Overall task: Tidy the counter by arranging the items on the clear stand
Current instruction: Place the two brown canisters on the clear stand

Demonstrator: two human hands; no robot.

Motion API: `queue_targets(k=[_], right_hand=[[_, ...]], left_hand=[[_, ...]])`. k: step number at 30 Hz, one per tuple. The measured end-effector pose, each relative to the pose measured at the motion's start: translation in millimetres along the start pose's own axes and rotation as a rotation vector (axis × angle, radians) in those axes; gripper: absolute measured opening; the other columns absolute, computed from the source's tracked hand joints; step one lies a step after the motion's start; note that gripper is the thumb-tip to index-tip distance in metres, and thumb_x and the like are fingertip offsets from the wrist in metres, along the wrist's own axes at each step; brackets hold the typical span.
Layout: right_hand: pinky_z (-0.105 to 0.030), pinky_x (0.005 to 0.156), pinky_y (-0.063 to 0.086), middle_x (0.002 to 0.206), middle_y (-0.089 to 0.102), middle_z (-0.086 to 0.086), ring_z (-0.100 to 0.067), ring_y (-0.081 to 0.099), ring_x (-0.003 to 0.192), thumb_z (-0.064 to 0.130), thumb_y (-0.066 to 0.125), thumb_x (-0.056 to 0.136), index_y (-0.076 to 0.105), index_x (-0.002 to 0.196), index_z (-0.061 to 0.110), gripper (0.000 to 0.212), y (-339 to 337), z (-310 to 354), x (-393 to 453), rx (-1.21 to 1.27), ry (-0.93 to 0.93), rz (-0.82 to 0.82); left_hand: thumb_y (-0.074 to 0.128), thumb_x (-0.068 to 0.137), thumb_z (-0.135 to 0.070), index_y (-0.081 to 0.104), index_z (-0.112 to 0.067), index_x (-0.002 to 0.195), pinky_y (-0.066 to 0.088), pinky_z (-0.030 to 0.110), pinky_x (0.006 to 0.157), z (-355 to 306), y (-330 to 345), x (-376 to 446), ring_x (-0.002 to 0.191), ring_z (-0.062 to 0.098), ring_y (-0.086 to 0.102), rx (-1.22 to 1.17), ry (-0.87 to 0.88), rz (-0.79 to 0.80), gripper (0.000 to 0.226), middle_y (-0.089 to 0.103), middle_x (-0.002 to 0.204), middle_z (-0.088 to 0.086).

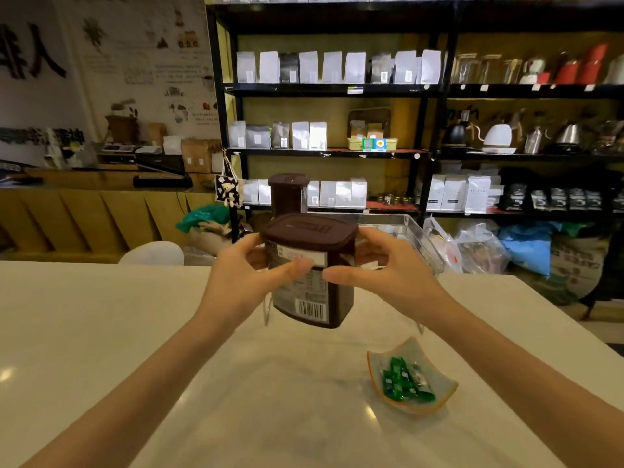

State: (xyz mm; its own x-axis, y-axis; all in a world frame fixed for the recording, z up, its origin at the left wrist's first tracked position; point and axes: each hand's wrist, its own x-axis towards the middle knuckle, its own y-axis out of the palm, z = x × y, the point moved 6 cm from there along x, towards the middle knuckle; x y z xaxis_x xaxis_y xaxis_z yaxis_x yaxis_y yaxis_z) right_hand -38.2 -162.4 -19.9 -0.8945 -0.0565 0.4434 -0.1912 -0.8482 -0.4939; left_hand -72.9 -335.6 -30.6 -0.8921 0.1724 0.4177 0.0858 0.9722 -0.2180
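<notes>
Green-wrapped sweets [407, 383] in glass dish [439, 396]: left unplaced | brown lidded plastic canister [314, 265]: clamped between left hand [250, 268] and right hand [381, 268] | clear stand [418, 241]: seemingly one canister placed

Counter [118, 332]: pale, glossy, marble-look top filling the lower half of the view, with soft ceiling-light reflections at 6 and 9 o'clock. Resting on it: a clear stand [423, 246] at 12 o'clock near the far edge, its transparent legs meeting the surface and a second dark brown jar [287, 192] on its top tier; a small square dish [413, 376] with an orange rim at 4 o'clock, well apart from the stand, holding green-wrapped sweets [403, 383]. Remaining surface plain, its left half carrying only the reflections.
</notes>
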Motion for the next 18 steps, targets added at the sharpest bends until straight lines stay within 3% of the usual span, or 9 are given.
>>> queue_targets(k=[4, 7, 9, 11, 14, 16, 18], right_hand=[[-0.006, 0.067, 0.047, 0.097, 0.059, 0.028, 0.012, 0.057, 0.090, 0.046, 0.066, 0.065, 0.049, 0.117, 0.043, 0.055, -13, 15, 22, 0.058, -0.053, -0.030], [-0.012, 0.076, 0.053, 0.108, 0.057, 0.024, 0.006, 0.057, 0.099, 0.032, 0.069, 0.069, 0.035, 0.124, 0.051, 0.067, -23, 12, 41, 0.173, -0.041, 0.031], [-0.020, 0.079, 0.055, 0.116, 0.059, 0.017, 0.003, 0.060, 0.101, 0.022, 0.072, 0.071, 0.029, 0.137, 0.041, 0.081, -30, 5, 53, 0.192, -0.038, 0.025], [-0.021, 0.078, 0.056, 0.120, 0.060, 0.012, 0.003, 0.062, 0.101, 0.013, 0.071, 0.073, 0.025, 0.141, 0.035, 0.085, -37, -4, 63, 0.201, -0.039, -0.034], [-0.040, 0.093, 0.053, 0.129, 0.060, 0.000, -0.013, 0.059, 0.114, 0.014, 0.074, 0.071, 0.028, 0.140, 0.031, 0.086, -45, -23, 76, 0.198, -0.036, -0.194], [-0.047, 0.094, 0.051, 0.127, 0.062, -0.002, -0.017, 0.060, 0.113, 0.019, 0.078, 0.066, 0.034, 0.138, 0.028, 0.084, -45, -36, 83, 0.210, -0.024, -0.295], [-0.048, 0.093, 0.052, 0.123, 0.064, -0.002, -0.017, 0.061, 0.111, 0.021, 0.079, 0.064, 0.042, 0.133, 0.024, 0.078, -44, -48, 90, 0.210, -0.008, -0.367]], left_hand=[[0.075, 0.065, -0.014, 0.053, -0.025, 0.096, 0.054, 0.010, 0.051, -21, 0, 36, 0.064, -0.009, 0.067, -0.162, 0.022, -0.018, 0.040, 0.067, 0.084, -0.011], [0.073, 0.067, -0.014, 0.051, -0.020, 0.101, 0.056, 0.028, 0.073, -22, 8, 65, 0.082, 0.009, 0.067, -0.261, -0.007, 0.007, 0.040, 0.068, 0.088, -0.004], [0.072, 0.064, -0.016, 0.053, -0.021, 0.097, 0.054, 0.034, 0.081, -23, 17, 85, 0.087, 0.015, 0.066, -0.342, 0.007, 0.043, 0.039, 0.069, 0.091, 0.000], [0.070, 0.070, -0.014, 0.055, -0.019, 0.105, 0.053, 0.034, 0.084, -21, 27, 103, 0.094, 0.015, 0.065, -0.370, 0.021, 0.057, 0.039, 0.069, 0.096, -0.001], [0.063, 0.081, -0.011, 0.059, -0.021, 0.113, 0.055, 0.021, 0.079, -17, 46, 127, 0.099, 0.012, 0.064, -0.378, 0.083, 0.080, 0.034, 0.068, 0.101, -0.004], [0.059, 0.084, -0.014, 0.057, -0.020, 0.120, 0.055, 0.015, 0.072, -12, 59, 140, 0.099, 0.009, 0.063, -0.389, 0.108, 0.081, 0.037, 0.067, 0.103, -0.005], [0.053, 0.088, -0.021, 0.056, -0.034, 0.116, 0.052, 0.015, 0.074, -8, 70, 148, 0.094, 0.001, 0.062, -0.324, 0.136, 0.044, 0.031, 0.067, 0.097, -0.010]])
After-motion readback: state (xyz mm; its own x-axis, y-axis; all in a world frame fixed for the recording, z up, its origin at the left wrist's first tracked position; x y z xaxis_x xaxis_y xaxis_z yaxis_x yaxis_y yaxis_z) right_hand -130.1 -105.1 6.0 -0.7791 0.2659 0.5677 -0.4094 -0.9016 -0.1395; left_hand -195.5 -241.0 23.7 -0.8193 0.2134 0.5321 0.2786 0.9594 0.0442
